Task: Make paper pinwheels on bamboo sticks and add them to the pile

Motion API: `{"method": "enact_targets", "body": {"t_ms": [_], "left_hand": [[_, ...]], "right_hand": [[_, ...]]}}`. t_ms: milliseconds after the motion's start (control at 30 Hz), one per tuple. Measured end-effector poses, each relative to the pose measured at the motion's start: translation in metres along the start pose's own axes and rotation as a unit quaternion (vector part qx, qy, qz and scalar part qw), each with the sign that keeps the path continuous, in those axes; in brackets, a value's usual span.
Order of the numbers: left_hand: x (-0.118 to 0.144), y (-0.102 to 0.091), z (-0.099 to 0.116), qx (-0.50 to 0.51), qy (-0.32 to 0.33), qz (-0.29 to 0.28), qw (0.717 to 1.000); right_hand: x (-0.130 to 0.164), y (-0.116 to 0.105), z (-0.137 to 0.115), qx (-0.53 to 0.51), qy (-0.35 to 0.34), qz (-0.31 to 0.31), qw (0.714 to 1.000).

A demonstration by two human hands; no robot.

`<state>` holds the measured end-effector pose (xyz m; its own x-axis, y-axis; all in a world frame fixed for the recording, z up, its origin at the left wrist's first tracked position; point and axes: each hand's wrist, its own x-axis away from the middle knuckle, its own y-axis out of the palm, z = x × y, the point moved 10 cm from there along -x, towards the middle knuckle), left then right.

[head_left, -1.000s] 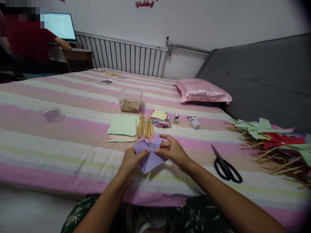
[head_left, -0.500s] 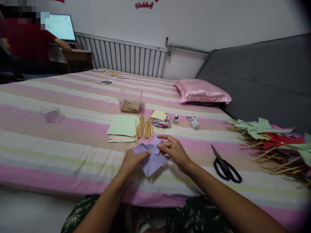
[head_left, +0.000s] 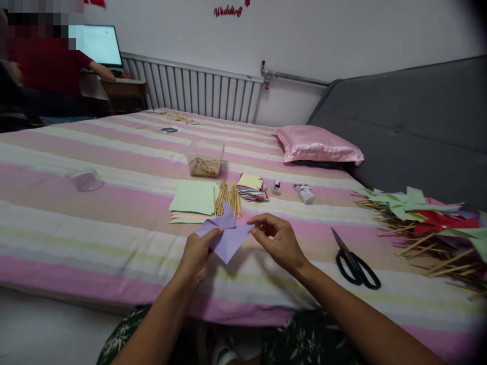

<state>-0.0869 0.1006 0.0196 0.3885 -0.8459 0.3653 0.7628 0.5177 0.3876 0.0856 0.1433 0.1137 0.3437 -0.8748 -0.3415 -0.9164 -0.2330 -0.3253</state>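
- Your left hand (head_left: 196, 253) is pinching the folded purple paper (head_left: 225, 235) at its left flap, holding it just above the bed (head_left: 114, 223) near the front edge.
- Your right hand (head_left: 279, 241) is gripping the paper's right tip between thumb and fingers.
- Wooden sticks (head_left: 227, 197) and green sheets (head_left: 194, 198) are lying just behind; scissors (head_left: 353, 261) are resting toward the right edge.

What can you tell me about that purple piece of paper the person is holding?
The purple paper is a thin, pale lilac sheet, folded or cut so that pointed flaps stick out: one upward, one down toward the person, one left. It is held above the striped bed cover, just in front of the bundle of wooden sticks. The left hand pinches its left flap; the right hand has its fingertips at the right corner, though contact there is unclear.
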Motion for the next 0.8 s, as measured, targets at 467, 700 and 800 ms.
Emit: {"method": "enact_targets", "body": {"t_ms": [467, 700, 800], "left_hand": [[0.001, 0.007, -0.001, 0.068, -0.035, -0.029, 0.997], [0.003, 0.012, -0.005, 0.026, -0.027, -0.056, 0.998], [0.005, 0.017, -0.005, 0.018, -0.015, -0.073, 0.997]], "right_hand": [[0.013, 0.039, 0.014, -0.034, 0.066, -0.159, 0.985], [0.011, 0.042, 0.015, -0.079, 0.049, -0.153, 0.984], [0.009, 0.04, 0.017, -0.098, 0.072, -0.132, 0.984]]}}
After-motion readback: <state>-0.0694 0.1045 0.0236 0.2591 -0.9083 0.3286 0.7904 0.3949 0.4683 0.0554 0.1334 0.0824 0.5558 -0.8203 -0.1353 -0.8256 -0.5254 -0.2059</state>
